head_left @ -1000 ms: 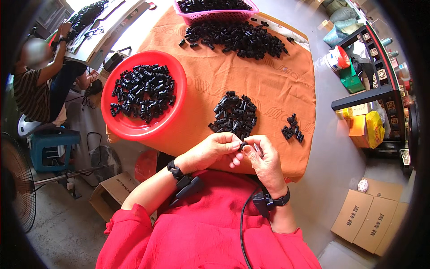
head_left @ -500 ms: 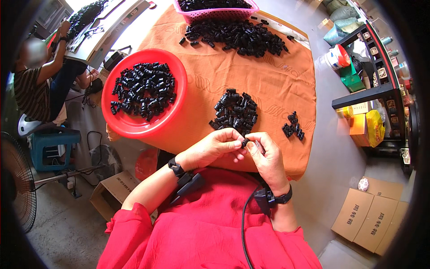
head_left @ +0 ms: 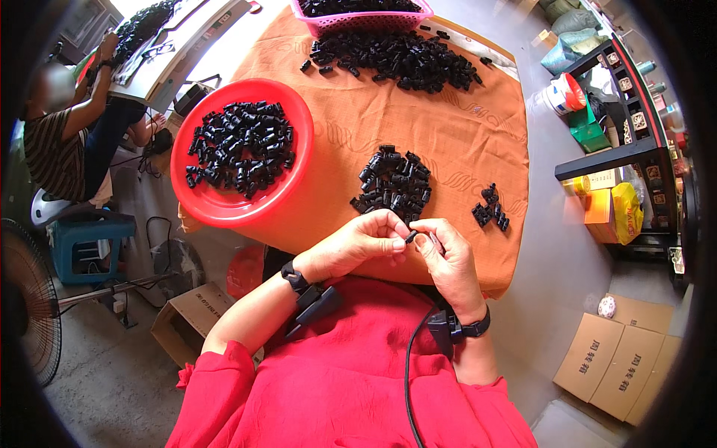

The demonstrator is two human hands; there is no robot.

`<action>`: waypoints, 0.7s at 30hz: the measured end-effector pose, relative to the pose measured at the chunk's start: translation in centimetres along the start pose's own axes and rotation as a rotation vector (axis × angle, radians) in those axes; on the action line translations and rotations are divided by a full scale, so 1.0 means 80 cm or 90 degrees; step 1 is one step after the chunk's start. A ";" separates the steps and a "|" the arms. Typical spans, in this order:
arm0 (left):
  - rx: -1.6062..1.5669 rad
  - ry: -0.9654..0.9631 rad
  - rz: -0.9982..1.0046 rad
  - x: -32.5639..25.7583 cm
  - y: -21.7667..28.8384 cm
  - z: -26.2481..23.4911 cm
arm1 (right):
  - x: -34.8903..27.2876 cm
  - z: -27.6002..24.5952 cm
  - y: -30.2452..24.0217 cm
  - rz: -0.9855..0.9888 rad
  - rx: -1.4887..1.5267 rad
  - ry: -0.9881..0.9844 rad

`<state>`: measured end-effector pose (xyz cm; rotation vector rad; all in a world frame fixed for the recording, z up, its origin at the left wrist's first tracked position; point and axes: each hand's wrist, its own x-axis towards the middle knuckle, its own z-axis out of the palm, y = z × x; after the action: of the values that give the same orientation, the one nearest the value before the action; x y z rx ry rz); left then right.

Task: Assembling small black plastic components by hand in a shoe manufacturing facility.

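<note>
Where the forearms rise from the lower edge, the lines run from near to far.

Left hand (head_left: 358,246): fingers curled in, thumb and forefinger pinched on a small black plastic part (head_left: 410,237), held just over the near edge of the orange cloth (head_left: 448,157).
Right hand (head_left: 447,261): meets the left at that same part, fingertips closed against it; a thin pale sliver lies along its fingers (too small to tell what).
Wrists: each wears a black band with a small black device; a cable runs down from the right one.
Middle pile (head_left: 393,183): black parts heaped on the cloth just beyond the hands.
Small cluster (head_left: 491,213): a few black parts, to the right of the pile and apart from it.
Red bowl (head_left: 216,205): left on the table, holding many black parts.
Far heap (head_left: 403,54): black parts spread across the far side of the cloth.
Pink basket (head_left: 358,16): at the far edge, touching the heap, with more parts inside.
Another person (head_left: 60,142): seated far left at a separate table.
</note>
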<state>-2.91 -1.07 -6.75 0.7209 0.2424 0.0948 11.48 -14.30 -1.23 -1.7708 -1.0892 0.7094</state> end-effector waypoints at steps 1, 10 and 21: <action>0.000 0.000 0.000 0.000 0.001 0.001 | 0.000 0.000 0.000 0.000 0.000 0.000; 0.009 0.002 0.000 0.000 0.003 -0.001 | -0.001 0.005 0.001 0.022 0.038 0.012; 0.051 0.014 0.025 0.000 -0.004 -0.003 | -0.003 -0.001 -0.002 0.048 0.097 -0.038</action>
<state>-2.99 -1.19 -7.12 0.8042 0.2539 0.1313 11.37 -14.55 -1.08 -1.6766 -0.9847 0.8729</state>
